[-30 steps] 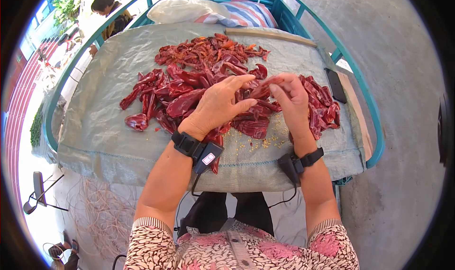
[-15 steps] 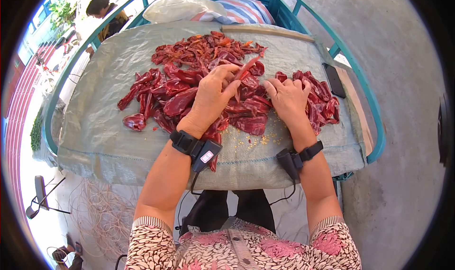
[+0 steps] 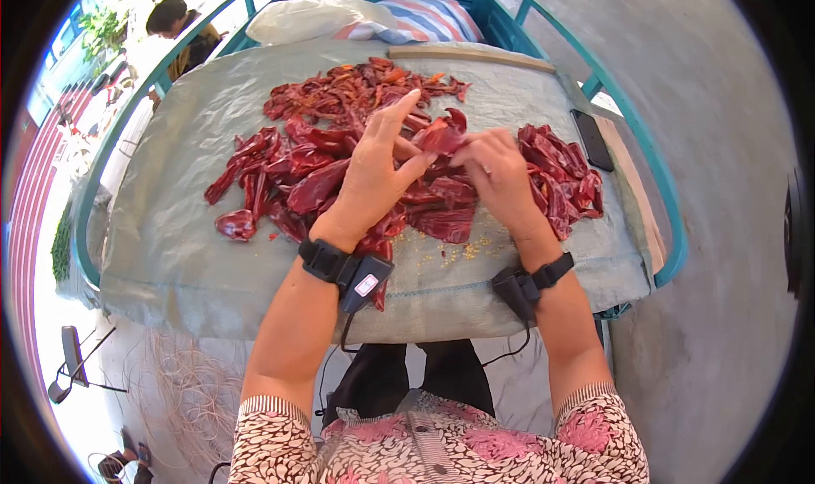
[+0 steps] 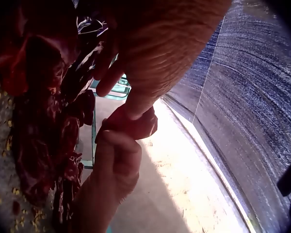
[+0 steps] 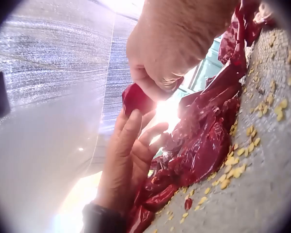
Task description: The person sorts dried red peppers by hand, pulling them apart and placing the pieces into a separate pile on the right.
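Raised over the pile, a dried red chili pepper (image 3: 443, 136) is between my two hands. My left hand (image 3: 373, 170) pinches its near end between thumb and fingers, the index finger pointing up and away. On the other side my right hand (image 3: 501, 178) pinches the pepper with curled fingers, slightly blurred. The right wrist view shows the pepper (image 5: 136, 99) above the left thumb, right fingers gripping it from above. Below lies a heap of whole dried peppers (image 3: 318, 187), partly hidden by the left hand.
Shredded pepper pieces (image 3: 340, 93) lie behind the heap, and another pepper pile (image 3: 564, 178) to the right. Yellow seeds (image 3: 463, 250) dot the woven sheet (image 3: 170, 187). A phone (image 3: 592, 140), wooden strip (image 3: 475, 57), sacks (image 3: 323, 19) and teal cart rail (image 3: 654, 170) border it.
My right hand dropped from the held piece to the peppers at right, then rose back to the pepper in my left hand. The left hand stays over the heap, its index finger now lifted.
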Tool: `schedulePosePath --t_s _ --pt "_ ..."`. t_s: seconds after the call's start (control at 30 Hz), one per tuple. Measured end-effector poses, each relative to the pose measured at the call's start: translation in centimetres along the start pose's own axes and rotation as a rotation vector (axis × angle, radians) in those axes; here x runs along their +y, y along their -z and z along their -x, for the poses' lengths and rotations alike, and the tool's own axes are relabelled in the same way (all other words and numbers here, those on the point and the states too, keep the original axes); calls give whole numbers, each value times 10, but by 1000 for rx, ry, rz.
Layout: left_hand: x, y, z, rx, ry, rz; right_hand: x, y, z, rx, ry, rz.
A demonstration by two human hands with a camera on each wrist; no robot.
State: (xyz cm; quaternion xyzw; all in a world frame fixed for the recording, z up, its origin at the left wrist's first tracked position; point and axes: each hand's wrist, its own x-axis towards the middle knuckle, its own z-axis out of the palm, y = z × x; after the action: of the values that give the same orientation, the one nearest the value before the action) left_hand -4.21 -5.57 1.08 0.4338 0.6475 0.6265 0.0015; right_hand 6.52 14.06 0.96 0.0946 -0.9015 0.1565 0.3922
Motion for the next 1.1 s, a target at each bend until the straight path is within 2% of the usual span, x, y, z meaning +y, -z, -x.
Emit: schedulePosePath --t_s 0.03,0.1,0.13,0.2,0.23,0.33,0.4,0.5,0.63,0.73,0.8,0.83,1.03,1.1 --pt "0 -1 -1 12 -96 -54 -3 -1 0 -14 36 -30" --pt "-5 3 -3 -72 -166 -158 -6 -2 1 -38 58 -82" --pt "-7 4 -3 -114 -198 -213 -7 1 0 32 51 -27" --pt "-8 5 -3 -16 -175 -256 -8 4 -4 172 27 80" --pt "-7 6 -3 34 -162 -278 5 3 -2 276 -50 172" --pt "-13 6 -2 116 -168 -313 28 17 6 390 -388 328" --pt "-15 3 -1 122 -114 -316 32 22 10 299 -481 434" --pt "-11 1 -1 142 81 -77 26 22 10 142 -546 475" --pt "-19 2 -2 108 64 -73 18 18 13 -33 -549 520" --pt "-17 3 -3 1 -52 -68 19 16 16 -152 -541 484" --pt "-14 3 -5 -118 -200 -168 27 11 20 -109 -546 433" --pt "-16 0 -2 -169 -188 -155 31 9 22 -87 -549 410" --pt "-13 -1 -1 -216 -206 -149 27 11 10 314 -641 -61" --pt "-12 2 -2 -206 -229 -194 19 12 8 321 -585 -258"
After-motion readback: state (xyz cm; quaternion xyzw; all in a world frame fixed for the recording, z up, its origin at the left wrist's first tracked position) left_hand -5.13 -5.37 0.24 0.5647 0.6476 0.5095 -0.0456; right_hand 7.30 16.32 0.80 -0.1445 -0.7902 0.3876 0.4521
